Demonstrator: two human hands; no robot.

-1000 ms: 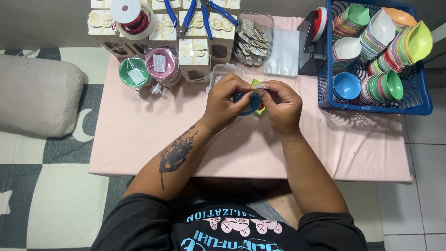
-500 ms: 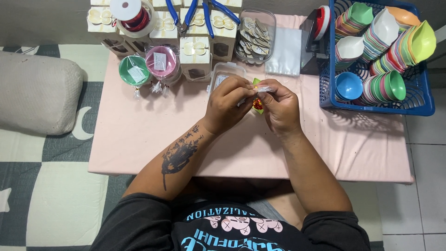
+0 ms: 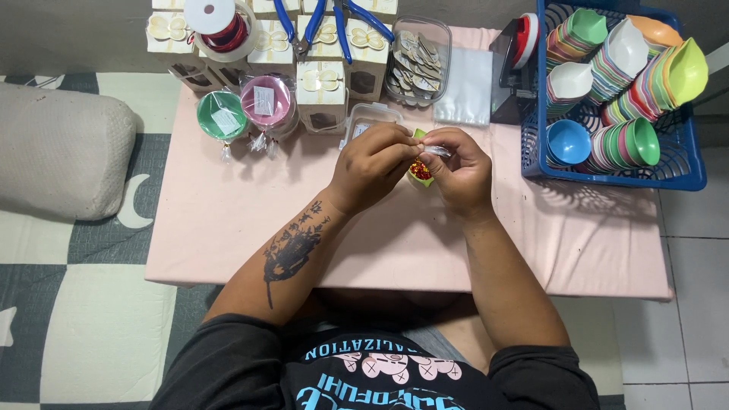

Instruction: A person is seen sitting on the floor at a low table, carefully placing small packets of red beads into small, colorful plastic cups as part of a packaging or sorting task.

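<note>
- Left hand [image 3: 372,163] and right hand [image 3: 456,168] both pinch a small green cup [image 3: 420,176] in clear wrap.
- They hover over the pink desk [image 3: 228,228], near a blue basket [image 3: 607,171].

Pale pink table [image 3: 228,228]; blue basket [image 3: 683,178] at upper right, stacked with multicoloured bowls [image 3: 630,68]; green wrapped dish [image 3: 222,115] and pink wrapped dish [image 3: 266,100] upper left; grey-and-cream checked floor mat [image 3: 76,319].
</note>
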